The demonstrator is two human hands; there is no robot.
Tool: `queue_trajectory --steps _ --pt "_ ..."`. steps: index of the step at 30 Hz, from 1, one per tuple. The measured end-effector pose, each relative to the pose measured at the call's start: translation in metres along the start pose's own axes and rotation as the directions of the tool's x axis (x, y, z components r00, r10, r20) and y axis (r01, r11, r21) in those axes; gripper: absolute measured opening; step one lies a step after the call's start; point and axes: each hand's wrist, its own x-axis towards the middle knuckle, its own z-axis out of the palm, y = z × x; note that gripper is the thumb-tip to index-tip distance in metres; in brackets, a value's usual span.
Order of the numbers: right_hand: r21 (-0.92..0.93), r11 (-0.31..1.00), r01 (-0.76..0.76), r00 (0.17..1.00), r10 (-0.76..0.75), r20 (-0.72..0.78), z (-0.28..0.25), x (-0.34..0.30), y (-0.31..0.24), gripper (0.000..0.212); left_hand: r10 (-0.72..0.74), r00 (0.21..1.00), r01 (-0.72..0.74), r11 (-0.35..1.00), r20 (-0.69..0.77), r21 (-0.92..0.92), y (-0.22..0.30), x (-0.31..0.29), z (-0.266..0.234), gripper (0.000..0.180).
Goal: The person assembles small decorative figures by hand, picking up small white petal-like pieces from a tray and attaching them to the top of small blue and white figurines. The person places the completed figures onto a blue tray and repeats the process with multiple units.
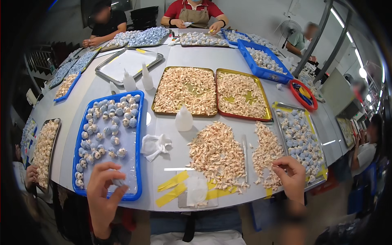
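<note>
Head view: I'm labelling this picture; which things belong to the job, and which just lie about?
Likely in use:
- blue piece in left fingers
- blue tray
- cream pieces by right fingers

Apparently aside:
- white cloth
- red basket
- fan

No text, label, brand, number or sign can be read anywhere in view.
</note>
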Motion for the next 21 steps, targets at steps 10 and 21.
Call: queue_trajectory --steps 10,21 --pt "-0.362 0.929 0.076 0.992 -0.108 -0.069 -0.005 0.007 0.012 0.015 0.0 0.996 0.053 0.794 0.089 -0.605 -0.015 -0.043 0.042 0.028" --pt "-0.063 0.95 -0.306 0.951 0.302 -0.065 -0.008 0.019 0.013 0.01 -0.079 0.985 0.168 0.65 0.154 -0.741 -0.024 -0.062 0.068 0.027"
